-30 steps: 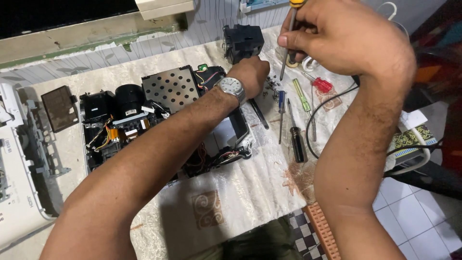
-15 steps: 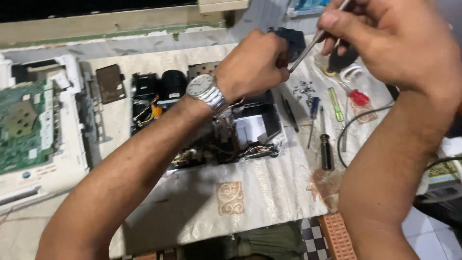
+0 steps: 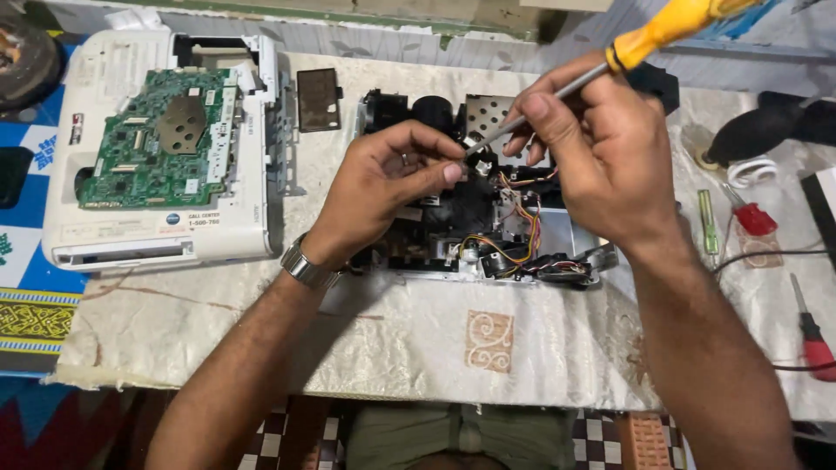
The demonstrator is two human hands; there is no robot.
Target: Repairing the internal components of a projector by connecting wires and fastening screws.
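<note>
An opened black device chassis [image 3: 488, 235] with coloured wires lies on the cloth-covered table [image 3: 418, 339]. My left hand [image 3: 383, 187], with a metal wristwatch [image 3: 305, 265], rests on the chassis and pinches a small part at the tip of the screwdriver. My right hand [image 3: 601, 165] grips a yellow-handled screwdriver [image 3: 644, 43], its metal shaft slanting down-left so the tip meets my left fingertips above the chassis.
A white housing [image 3: 157, 235] holding a green circuit board [image 3: 161, 139] lies at the left. A dark plate [image 3: 317, 98] sits behind the chassis. At the right lie a green tool [image 3: 710, 222], red-handled screwdrivers [image 3: 814, 335], a black cable [image 3: 766, 257] and a black object [image 3: 749, 135].
The view has shifted so the white housing now shows at the left. My hands have come together over the chassis, the screwdriver tip now at my left fingertips.
</note>
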